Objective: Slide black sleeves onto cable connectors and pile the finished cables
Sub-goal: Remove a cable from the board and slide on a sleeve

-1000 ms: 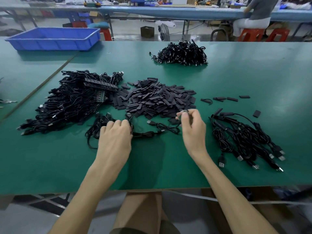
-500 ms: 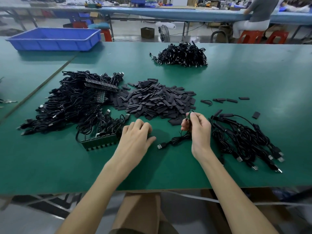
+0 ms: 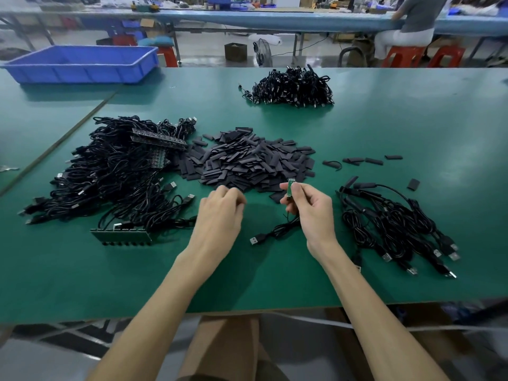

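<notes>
Your R hand (image 3: 310,210) pinches a tiny green connector (image 3: 290,187), tip up, near the desk (image 3: 412,127) middle. Its thin black cable (image 3: 277,231) hangs down to the desk & ends in a silver USB plug (image 3: 257,240). Your L hand (image 3: 220,213), fingers curled, is at the near side of the flat black sleeves (image 3: 247,160); can't tell if it holds one. The done cables (image 3: 398,224) lie toward the right edge.

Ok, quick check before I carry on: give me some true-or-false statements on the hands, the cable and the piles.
The right hand pinches a green connector board. True.
The held cable has its USB plug in the air. False: it lies on the table.
The sleeve pile lies just beyond both hands. True.
The blue bin sits at the far right. False: far left.
The left hand grips the cable. False: it is at the sleeve pile's near edge, apart from the cable.
</notes>
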The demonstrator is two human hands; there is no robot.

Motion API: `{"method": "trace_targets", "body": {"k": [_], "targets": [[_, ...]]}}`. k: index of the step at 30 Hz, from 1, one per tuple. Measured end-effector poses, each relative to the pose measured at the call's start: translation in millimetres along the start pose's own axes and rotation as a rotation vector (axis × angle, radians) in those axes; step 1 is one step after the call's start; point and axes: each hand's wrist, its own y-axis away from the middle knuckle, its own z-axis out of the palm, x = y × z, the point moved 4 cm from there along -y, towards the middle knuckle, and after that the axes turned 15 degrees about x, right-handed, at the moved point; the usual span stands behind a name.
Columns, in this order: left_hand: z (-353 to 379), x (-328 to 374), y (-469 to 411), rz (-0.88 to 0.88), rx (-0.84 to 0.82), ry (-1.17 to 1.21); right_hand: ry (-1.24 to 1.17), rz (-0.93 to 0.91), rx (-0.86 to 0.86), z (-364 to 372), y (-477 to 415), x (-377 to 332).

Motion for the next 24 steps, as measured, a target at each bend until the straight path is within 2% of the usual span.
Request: {"method": "trace_targets", "body": {"k": [3,6,8,12,16,19,22,24], "targets": [[23,17,-15,0.060,-0.055,0.105,0.056,-0.032,-0.028,1,0,0],[44,28,-25,0.027,-0.135,0.223,0.051,-0.013,-0.052,2,0,-1],[52,34,-28,0.012,-0.126,0.274,0.034,0.013,-0.065,2,-1,0],[65,43,-28,0.065,-0.110,0.198,0.017,0.016,-0.030,1,-1,0],[69,45,-26,0.016,-0.100,0.131,-0.010,0.044,0.078,-7,-4,3],[68,47,-25,0.064,-0.090,0.052,-0.011,0.042,0.071,-7,-4,2],[60,41,-25,0.028,-0.066,0.097,-0.008,0.027,0.058,-7,-4,0],[54,34,-25,-0.069,-0.061,0.209,-0.013,0.028,0.036,-5,-4,0]]}}
